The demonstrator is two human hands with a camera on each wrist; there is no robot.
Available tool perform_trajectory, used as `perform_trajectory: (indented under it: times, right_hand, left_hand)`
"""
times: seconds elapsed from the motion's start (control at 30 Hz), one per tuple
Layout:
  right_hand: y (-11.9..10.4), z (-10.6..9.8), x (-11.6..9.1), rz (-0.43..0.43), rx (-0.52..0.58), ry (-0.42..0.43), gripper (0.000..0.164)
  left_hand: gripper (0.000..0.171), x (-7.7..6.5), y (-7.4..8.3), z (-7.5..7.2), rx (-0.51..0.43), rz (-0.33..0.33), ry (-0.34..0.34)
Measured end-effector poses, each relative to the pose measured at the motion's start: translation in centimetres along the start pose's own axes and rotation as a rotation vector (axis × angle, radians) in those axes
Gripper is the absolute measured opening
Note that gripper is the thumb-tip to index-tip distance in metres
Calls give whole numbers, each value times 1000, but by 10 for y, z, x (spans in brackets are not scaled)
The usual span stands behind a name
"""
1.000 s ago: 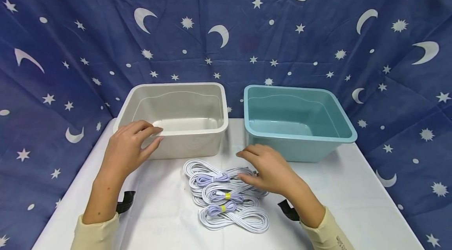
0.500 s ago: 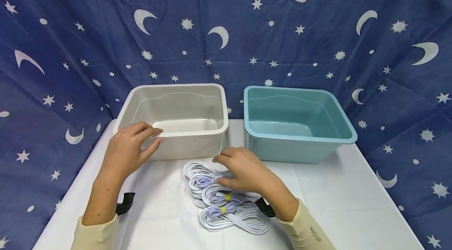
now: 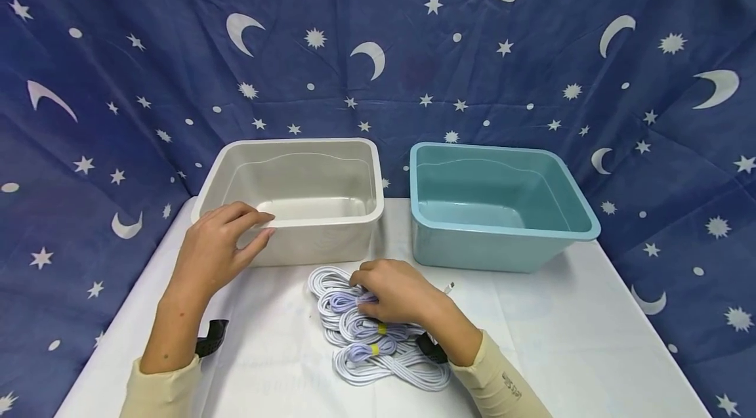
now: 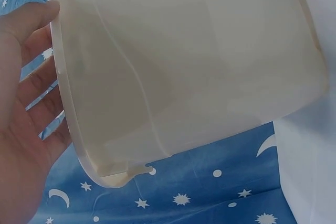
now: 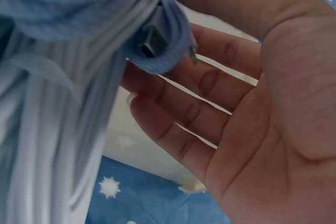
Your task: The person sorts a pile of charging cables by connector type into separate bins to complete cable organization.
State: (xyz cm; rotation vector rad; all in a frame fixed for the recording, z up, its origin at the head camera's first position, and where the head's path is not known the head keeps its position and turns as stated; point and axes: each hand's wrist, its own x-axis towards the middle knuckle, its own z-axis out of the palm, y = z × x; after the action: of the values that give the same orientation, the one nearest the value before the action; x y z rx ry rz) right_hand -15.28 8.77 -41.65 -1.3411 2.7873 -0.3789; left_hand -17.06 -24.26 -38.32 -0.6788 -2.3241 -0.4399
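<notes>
Left hand [image 3: 220, 242] loose at white bin rim [image 3: 321, 222], right hand [image 3: 394, 290] on cables [image 3: 361, 327], grip unclear; gap between bins [image 3: 484, 250].

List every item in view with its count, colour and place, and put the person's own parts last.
White bin: 1, off-white, back left on the table
Teal bin: 1, blue-green, back right
White cables: several overlapping coils, exact count unclear, front centre
Lavender cables: at least 3 bundles, pale purple, on the white coils
Bands: 2 visible, yellow, round lavender bundles
Plug: 1, white, beside the right wrist
Tablecloth: 1, white, beneath everything
Backdrop: blue with white moons and stars, behind and at both sides
Wrist pieces: 2, black, one at each wrist
Sleeves: 2, cream, on the forearms
Left hand: 1, bare, at the white bin's near rim
Right hand: 1, bare, at the cable pile
</notes>
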Motion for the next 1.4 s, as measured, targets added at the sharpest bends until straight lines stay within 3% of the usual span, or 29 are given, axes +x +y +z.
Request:
perform_trajectory:
  times: [0.33,0.6,0.73,1.07,1.4]
  right_hand:
    - [-1,1,0,-43,-10,28,12]
    - [-1,-5,-1,-69,-46,108,15]
    - [-2,-12,-3,-93,-37,178,18]
    - [-1,-31,-3,-187,17,447,23]
    - [3,-46,2,-138,57,547,19]
  left_hand:
    - [19,0,0,1,0,0,-8]
    - [19,-2,-1,1,-6,-7,-8]
    - [18,-2,-2,2,-16,-3,-6]
    - [18,2,-3,2,-30,13,-3]
    - [18,1,-3,2,-35,3,-7]
